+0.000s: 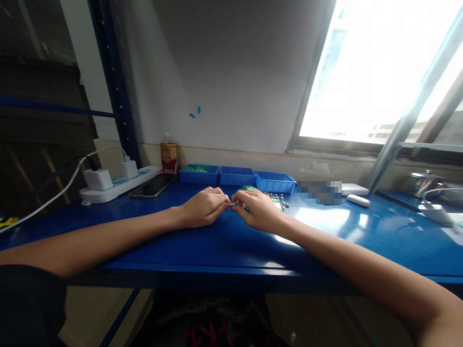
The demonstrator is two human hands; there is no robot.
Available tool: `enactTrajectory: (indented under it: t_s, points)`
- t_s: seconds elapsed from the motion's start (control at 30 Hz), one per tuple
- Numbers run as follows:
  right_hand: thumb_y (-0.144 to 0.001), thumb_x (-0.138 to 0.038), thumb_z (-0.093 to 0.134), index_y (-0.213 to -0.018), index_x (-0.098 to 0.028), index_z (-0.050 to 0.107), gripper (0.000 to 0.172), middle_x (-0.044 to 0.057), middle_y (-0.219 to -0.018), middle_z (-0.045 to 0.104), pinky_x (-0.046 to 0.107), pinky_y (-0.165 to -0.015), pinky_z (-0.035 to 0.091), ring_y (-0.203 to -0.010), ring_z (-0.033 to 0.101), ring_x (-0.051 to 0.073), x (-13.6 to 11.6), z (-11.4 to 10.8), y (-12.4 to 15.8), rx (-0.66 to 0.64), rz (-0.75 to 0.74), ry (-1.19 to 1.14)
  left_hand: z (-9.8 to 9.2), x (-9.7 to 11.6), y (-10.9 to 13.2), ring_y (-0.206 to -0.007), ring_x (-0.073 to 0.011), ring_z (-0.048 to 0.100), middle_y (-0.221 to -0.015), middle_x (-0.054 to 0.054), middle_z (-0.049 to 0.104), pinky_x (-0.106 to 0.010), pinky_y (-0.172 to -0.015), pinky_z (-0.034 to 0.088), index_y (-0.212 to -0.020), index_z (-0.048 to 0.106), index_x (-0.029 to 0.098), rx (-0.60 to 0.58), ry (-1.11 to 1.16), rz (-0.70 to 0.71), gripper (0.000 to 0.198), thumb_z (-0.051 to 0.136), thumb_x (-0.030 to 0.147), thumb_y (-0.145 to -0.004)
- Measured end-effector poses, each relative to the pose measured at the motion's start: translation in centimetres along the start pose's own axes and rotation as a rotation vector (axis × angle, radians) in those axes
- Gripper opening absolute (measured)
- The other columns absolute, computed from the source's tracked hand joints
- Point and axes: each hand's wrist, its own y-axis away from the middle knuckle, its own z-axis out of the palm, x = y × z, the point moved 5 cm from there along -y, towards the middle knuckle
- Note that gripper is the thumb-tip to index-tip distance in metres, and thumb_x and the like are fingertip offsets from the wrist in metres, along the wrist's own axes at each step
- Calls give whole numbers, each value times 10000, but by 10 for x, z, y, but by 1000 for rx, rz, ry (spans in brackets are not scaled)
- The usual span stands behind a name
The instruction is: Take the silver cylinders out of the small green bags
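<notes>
Blue counter [202, 253] lies under both hands, which nearly meet. The left hand [204, 207] has its fingers pinched on one end of a small part [233, 204]; the right hand [259, 210] has its fingers closed at the other end, so it sits between them, too small to make out. Metal pieces [278, 198] lie just beyond the right hand. Three bins [237, 179] stand in a row behind.
</notes>
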Motion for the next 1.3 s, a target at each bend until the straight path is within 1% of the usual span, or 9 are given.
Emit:
enactTrajectory:
  t_s: [0.2, 0.33, 0.53, 0.7, 1.13, 1.3]
  points:
    - [-922, -304, 501, -944, -172, 594, 163, 53, -830, 685, 284, -759, 407, -805, 606, 177, 0, 2, 0, 5, -2, -14, 0, 0, 0, -916, -191, 581, -949, -69, 657, -310, -835, 405, -1025, 596, 167, 9, 55, -9, 302, 358, 348, -977]
    - [-919, -295, 502, -941, -169, 593, 157, 49, -829, 687, 286, -768, 414, -800, 606, 177, 0, 2, 0, 9, -4, -12, 1, 0, 0, -909, -195, 582, -933, -72, 652, -316, -835, 412, -1025, 596, 161, 5, 56, -15, 278, 392, 338, -962]
    - [-917, -299, 499, -944, -172, 593, 160, 52, -838, 687, 283, -754, 408, -806, 611, 184, 1, 4, -1, -5, -5, -6, 2, -2, 1, -870, -200, 581, -876, -68, 648, -310, -796, 426, -1024, 595, 154, -6, 45, -7, 252, 470, 340, -910]
    - [-918, -308, 494, -960, -176, 590, 169, 58, -852, 682, 277, -724, 398, -810, 617, 188, 1, 4, 0, -34, 0, 11, 2, 0, 0, -884, -196, 588, -899, -73, 652, -306, -806, 429, -1012, 598, 151, -1, 42, 9, 228, 442, 292, -922]
    - [-923, -303, 483, -964, -171, 587, 173, 67, -861, 675, 280, -755, 410, -823, 611, 184, 1, 5, 0, -88, -2, -15, 3, -1, 1, -900, -204, 587, -913, -74, 662, -316, -809, 428, -1031, 609, 148, -32, 40, 23, 253, 432, 302, -934]
    - [-923, -303, 477, -957, -166, 587, 179, 65, -850, 672, 281, -747, 413, -810, 608, 185, 0, 5, 0, -79, -19, -10, 3, 0, 0, -900, -203, 585, -916, -71, 665, -318, -810, 422, -1024, 608, 148, -39, 33, 33, 253, 429, 305, -938]
